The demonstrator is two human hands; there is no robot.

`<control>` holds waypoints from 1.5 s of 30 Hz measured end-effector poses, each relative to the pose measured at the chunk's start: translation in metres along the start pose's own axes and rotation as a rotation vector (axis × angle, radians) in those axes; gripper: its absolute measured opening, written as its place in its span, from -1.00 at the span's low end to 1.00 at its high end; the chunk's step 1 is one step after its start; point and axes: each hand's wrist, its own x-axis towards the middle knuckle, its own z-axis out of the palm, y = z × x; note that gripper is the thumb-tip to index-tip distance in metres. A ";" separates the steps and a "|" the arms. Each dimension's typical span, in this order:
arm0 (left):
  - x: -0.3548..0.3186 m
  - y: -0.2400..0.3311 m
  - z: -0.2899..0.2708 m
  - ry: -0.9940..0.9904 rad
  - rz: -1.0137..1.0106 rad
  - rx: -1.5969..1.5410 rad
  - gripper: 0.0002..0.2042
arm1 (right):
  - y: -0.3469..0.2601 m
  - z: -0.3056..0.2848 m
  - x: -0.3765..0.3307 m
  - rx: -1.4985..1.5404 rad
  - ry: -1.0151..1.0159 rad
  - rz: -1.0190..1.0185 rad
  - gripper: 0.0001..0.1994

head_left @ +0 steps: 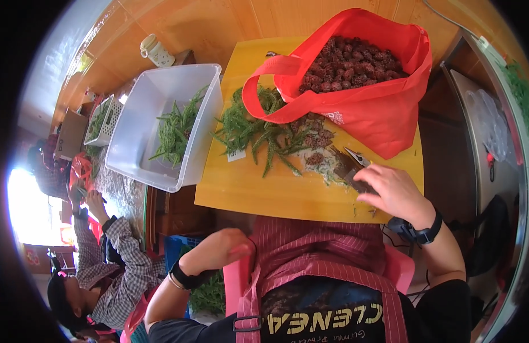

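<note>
My right hand (393,191) is over the right front of the yellow board (264,197). Its thumb and fingers are apart around the near end of a dark brown block (349,170); whether they press on it is unclear. Pliers (357,156) lie just beyond the fingers. My left hand (227,251) is near my lap, below the board's edge, its fingers blurred and partly hidden. Green artificial sprigs (256,123) are piled mid-board, with several brown pine cones (316,140) and pale scraps beside them. A red bag (384,120) full of dark cones (356,63) stands behind.
A clear plastic tub (118,154) holding green sprigs (178,128) stands left of the board. Behind it are a white bottle (157,51) and a white basket (104,120). Another person (118,251) works at the far left. A metal rack (476,126) stands at right.
</note>
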 end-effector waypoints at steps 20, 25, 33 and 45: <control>-0.063 0.058 -0.003 -0.429 -0.141 -0.264 -0.66 | -0.018 0.000 0.026 0.132 -0.278 -0.317 -0.68; 0.029 0.085 -0.056 0.391 -0.128 -0.490 -0.83 | -0.016 -0.002 0.041 0.059 -0.083 -0.212 -0.73; 0.150 0.015 -0.019 0.783 0.020 -0.421 -0.83 | 0.001 0.011 0.062 0.092 0.097 -0.058 -0.81; 0.146 0.012 -0.004 0.580 0.033 -0.778 -0.80 | -0.003 0.042 0.105 -0.211 -0.018 0.074 -0.82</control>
